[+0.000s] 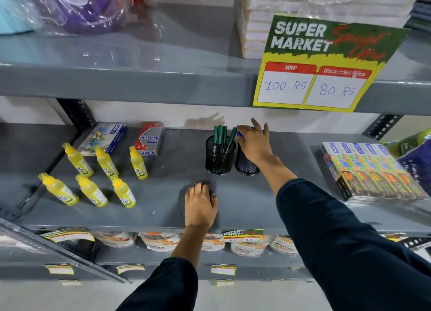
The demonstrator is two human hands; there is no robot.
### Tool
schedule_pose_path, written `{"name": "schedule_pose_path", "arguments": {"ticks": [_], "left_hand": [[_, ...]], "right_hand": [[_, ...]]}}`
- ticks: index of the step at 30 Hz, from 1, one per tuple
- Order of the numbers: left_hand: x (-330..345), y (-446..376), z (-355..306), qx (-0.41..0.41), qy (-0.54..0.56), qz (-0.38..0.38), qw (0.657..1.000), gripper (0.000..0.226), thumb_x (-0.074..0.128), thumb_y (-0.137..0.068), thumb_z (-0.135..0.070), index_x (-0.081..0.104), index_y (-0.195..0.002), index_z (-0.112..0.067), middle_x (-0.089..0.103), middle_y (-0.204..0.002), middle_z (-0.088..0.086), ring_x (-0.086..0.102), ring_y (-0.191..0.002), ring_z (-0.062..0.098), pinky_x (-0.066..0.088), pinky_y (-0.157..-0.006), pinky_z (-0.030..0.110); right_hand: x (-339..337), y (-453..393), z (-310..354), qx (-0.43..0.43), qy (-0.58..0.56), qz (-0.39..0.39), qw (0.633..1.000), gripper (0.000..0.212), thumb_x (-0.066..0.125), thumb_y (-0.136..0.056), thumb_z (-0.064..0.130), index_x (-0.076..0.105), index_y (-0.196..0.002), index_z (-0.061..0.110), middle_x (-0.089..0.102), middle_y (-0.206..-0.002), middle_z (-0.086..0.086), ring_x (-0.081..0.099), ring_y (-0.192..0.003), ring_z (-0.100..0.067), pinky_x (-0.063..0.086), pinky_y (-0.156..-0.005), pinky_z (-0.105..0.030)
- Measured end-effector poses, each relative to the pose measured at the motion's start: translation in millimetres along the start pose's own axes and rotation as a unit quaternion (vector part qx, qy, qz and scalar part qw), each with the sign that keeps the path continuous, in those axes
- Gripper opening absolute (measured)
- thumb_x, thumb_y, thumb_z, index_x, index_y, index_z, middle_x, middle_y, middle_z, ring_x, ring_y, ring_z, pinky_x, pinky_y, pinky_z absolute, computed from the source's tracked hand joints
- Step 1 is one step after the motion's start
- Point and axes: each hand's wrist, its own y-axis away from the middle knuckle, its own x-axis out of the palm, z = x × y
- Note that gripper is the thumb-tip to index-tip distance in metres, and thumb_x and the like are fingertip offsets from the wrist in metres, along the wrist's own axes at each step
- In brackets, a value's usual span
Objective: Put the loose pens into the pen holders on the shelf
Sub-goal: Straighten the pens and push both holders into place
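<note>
My right hand [253, 143] grips blue pens [240, 133] over the right holder [245, 168], so I should tip them straight down under my fingers, clear of the green pens [220, 138] just left, while my left hand [200, 203] lies curled on the shelf [151, 194], its grip unclear.

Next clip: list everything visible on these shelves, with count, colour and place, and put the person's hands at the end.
Glue bottles: six, yellow, middle shelf left.
Boxes: two, one blue and white, one red and grey, behind the bottles.
Left pen holder: one, black mesh, middle shelf centre.
Green pens: several, standing in the left pen holder.
Right pen holder: one, black mesh, beside it, contents hidden.
Colour packs: row of five, multicoloured, middle shelf right.
Price sign: one, green and yellow, top shelf edge.
White stack: one, wrapped, top shelf.
Pouches: several, white and orange, bottom shelf.
Left hand: flat on the middle shelf.
Right hand: over the right pen holder, blue item under the fingers.
</note>
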Motion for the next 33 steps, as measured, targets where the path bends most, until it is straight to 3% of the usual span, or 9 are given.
{"name": "schedule_pose_path", "arguments": {"ticks": [5,9,12,17,19,22,25,30,33], "left_hand": [[1.8,-1.0,1.4,-0.004,0.041,-0.027,0.999,0.024,0.063,-0.079,-0.010,0.061,-0.101,0.000,0.064,-0.102,0.022,0.057,-0.093,0.041,0.046,-0.086,0.048],[-15.0,-13.1,-12.4,-0.052,0.075,-0.040,0.995,0.026,0.056,-0.086,-0.016,0.058,-0.108,-0.004,0.061,-0.110,0.018,0.053,-0.101,0.037,0.040,-0.088,0.045],[-30.2,-36.9,-28.4,0.010,0.077,-0.111,0.991,0.034,0.060,-0.082,-0.013,0.054,-0.112,0.000,0.059,-0.115,0.023,0.052,-0.108,0.041,0.041,-0.092,0.050],[-48.6,-89.6,-50.2,0.045,0.037,-0.025,0.998,0.073,0.043,-0.092,-0.044,0.012,-0.141,0.002,0.015,-0.152,0.019,0.005,-0.141,0.031,0.005,-0.115,0.040],[-47.9,-105.0,-52.7,0.045,0.012,0.023,0.999,0.083,0.038,-0.090,-0.054,0.003,-0.141,0.002,0.005,-0.153,0.021,-0.002,-0.141,0.031,0.001,-0.115,0.041],[-45.4,-116.4,-52.6,0.039,-0.009,0.084,0.996,0.091,0.038,-0.088,-0.059,-0.001,-0.141,0.003,-0.001,-0.153,0.022,-0.005,-0.140,0.032,0.000,-0.115,0.041],[-43.0,-119.4,-53.7,0.022,-0.003,0.114,0.993,0.093,0.036,-0.087,-0.062,-0.004,-0.141,0.002,-0.003,-0.154,0.021,-0.005,-0.141,0.031,0.000,-0.115,0.041],[-44.8,-116.4,-57.6,0.010,-0.002,0.118,0.993,0.099,0.041,-0.082,-0.066,0.002,-0.141,0.002,0.005,-0.153,0.021,0.002,-0.140,0.032,0.006,-0.115,0.041],[-43.3,-114.7,-56.5,0.017,-0.004,0.105,0.994,0.098,0.045,-0.082,-0.064,0.007,-0.141,0.004,0.013,-0.151,0.024,0.010,-0.139,0.034,0.013,-0.115,0.044]], "right_hand": [[-3.4,3.9,-3.2,0.005,0.007,-0.046,0.999,0.029,0.042,-0.097,0.013,0.062,-0.118,0.008,0.064,-0.126,-0.010,0.034,-0.138,-0.027,0.017,-0.117,-0.046],[-0.5,8.8,-6.9,0.003,0.009,-0.087,0.996,0.027,0.047,-0.092,0.005,0.067,-0.111,0.006,0.069,-0.116,-0.014,0.042,-0.130,-0.033,0.029,-0.108,-0.045],[-1.7,12.8,-10.7,0.011,0.041,-0.106,0.993,0.024,0.052,-0.089,0.006,0.068,-0.107,0.004,0.072,-0.111,-0.014,0.047,-0.126,-0.035,0.036,-0.102,-0.045],[4.6,25.3,-21.2,0.027,0.051,-0.152,0.987,0.029,0.070,-0.078,0.014,0.067,-0.103,0.000,0.073,-0.103,-0.016,0.061,-0.111,-0.038,0.050,-0.087,-0.047],[9.4,28.8,-22.9,0.034,0.042,-0.138,0.989,0.044,0.068,-0.083,0.025,0.060,-0.118,0.000,0.066,-0.120,-0.018,0.055,-0.120,-0.039,0.047,-0.094,-0.049],[13.8,32.8,-24.6,0.058,0.008,-0.056,0.997,0.067,0.050,-0.093,0.044,0.030,-0.144,0.006,0.031,-0.153,-0.017,0.024,-0.143,-0.036,0.025,-0.115,-0.051],[16.5,36.4,-29.2,0.092,-0.075,-0.032,0.992,0.085,0.048,-0.090,0.054,0.007,-0.150,0.011,0.009,-0.160,-0.015,0.007,-0.147,-0.033,0.014,-0.119,-0.050],[19.8,44.3,-35.5,0.155,-0.232,0.001,0.960,0.109,0.064,-0.079,0.056,-0.001,-0.150,0.006,0.000,-0.160,-0.014,-0.001,-0.148,-0.029,0.018,-0.120,-0.044],[20.7,45.0,-37.1,0.178,-0.280,0.033,0.943,0.107,0.070,-0.078,0.048,0.005,-0.150,0.004,0.010,-0.159,-0.014,0.014,-0.147,-0.030,0.029,-0.114,-0.043]]}}
